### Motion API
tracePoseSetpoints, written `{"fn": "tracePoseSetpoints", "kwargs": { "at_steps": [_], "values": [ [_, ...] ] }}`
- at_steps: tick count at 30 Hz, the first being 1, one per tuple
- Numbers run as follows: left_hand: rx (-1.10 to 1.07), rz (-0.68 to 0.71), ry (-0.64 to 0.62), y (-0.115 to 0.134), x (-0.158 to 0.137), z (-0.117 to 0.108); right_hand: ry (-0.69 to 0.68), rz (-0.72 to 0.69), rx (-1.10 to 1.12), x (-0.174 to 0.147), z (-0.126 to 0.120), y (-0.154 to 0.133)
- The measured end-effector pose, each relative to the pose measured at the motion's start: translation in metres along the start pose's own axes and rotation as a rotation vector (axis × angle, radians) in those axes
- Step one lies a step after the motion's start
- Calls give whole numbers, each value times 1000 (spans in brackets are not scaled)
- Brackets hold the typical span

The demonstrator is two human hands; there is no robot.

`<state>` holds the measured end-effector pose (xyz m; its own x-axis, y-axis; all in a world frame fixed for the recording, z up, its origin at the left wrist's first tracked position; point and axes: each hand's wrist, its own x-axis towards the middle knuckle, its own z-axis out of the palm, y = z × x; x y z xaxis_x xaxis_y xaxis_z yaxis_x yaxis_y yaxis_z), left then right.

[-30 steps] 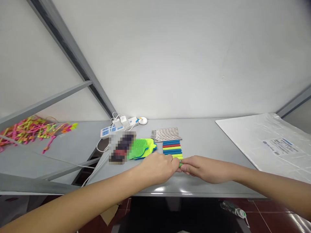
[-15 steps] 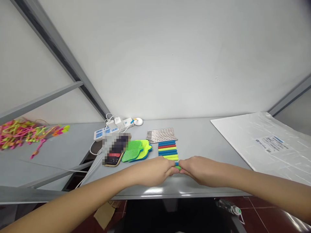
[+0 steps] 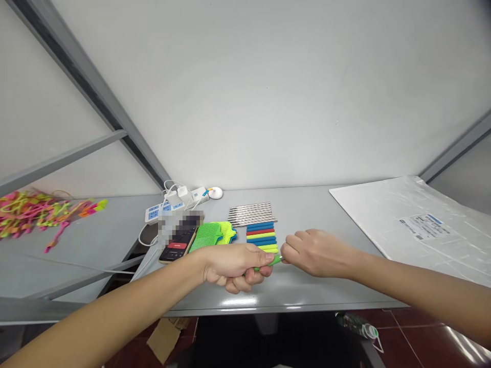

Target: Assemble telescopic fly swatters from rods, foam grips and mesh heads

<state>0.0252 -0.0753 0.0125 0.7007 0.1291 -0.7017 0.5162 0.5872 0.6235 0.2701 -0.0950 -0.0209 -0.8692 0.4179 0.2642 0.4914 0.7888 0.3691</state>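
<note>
My left hand (image 3: 241, 266) is closed around a green handle (image 3: 275, 260), a slim tube whose right end sticks out past the thumb. At that end a short bit of silver metal shows, and the closed fingers of my right hand (image 3: 312, 252) grip it; the rest is hidden in the fist. Just behind my hands lies a row of coloured handles (image 3: 261, 235) in blue, red and yellow. Beyond them several thin silver metal rods (image 3: 251, 213) lie side by side. Left of the row are perforated green and yellow fly swatter heads (image 3: 207, 235), partly stacked.
A phone (image 3: 180, 245), partly blurred, lies left of the swatter heads. Behind it sits a power strip (image 3: 157, 212) with plugs and white cables. A white wrapped panel (image 3: 383, 214) covers the table's right side. Pink and yellow items (image 3: 34, 214) are heaped at far left.
My hands have lifted the green handle off the front of the row. The left hand has turned palm up around it, and the right has moved slightly right and up, exposing silver metal.
</note>
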Motion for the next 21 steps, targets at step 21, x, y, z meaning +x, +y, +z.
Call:
{"fn": "tracePoseSetpoints", "kwargs": {
  "at_steps": [21],
  "values": [
    [129,697,405,-39,-3,-9,148,457,-56,-94,24,91]
  ]
}}
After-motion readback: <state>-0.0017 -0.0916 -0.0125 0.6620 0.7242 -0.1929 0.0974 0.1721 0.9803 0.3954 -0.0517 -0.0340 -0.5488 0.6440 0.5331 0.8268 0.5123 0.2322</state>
